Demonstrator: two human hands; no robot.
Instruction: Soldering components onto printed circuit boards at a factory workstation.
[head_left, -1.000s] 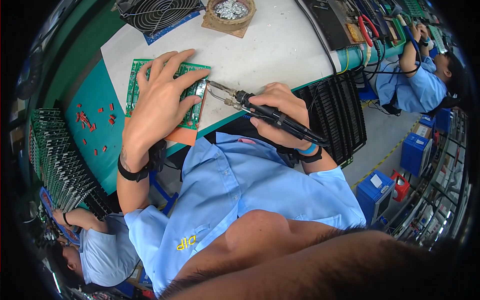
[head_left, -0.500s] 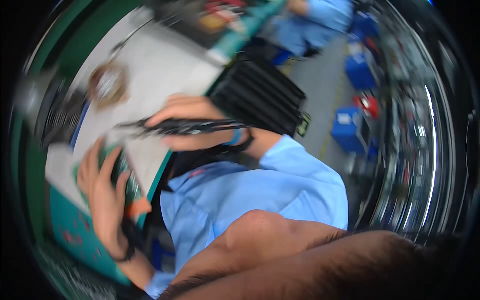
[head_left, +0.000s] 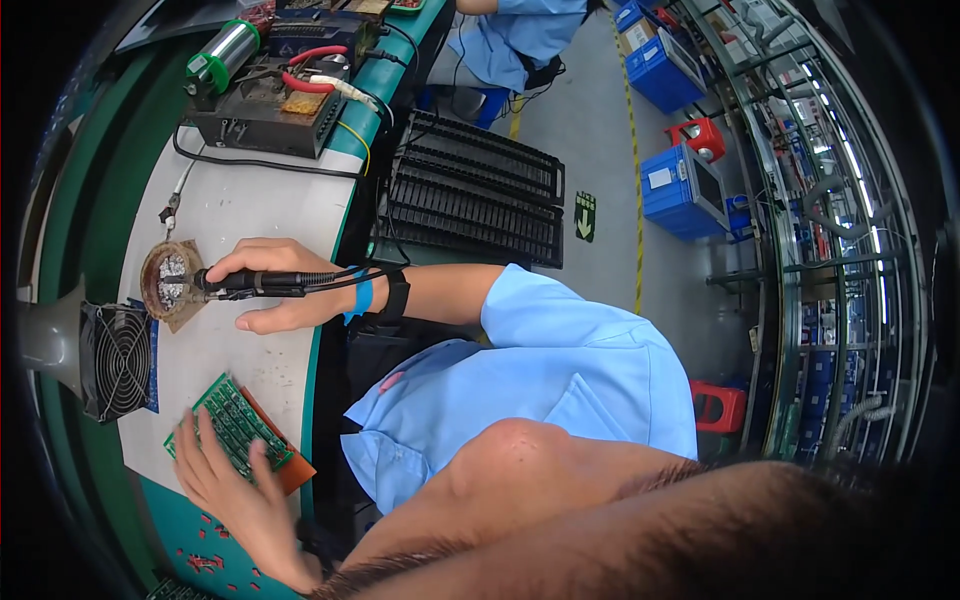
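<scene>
My right hand (head_left: 318, 308) gripped the soldering iron (head_left: 262, 283), working end at the round pot (head_left: 150, 290). Left hand (head_left: 240, 500), fingers spread, over the green circuit board (head_left: 232, 428), near left. Finished joints: couldn't tell. Red parts (head_left: 207, 563) lay loose, off-board.

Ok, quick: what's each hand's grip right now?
Left hand: open, spread over the green circuit board.
Right hand: holding the black soldering tool.
</scene>
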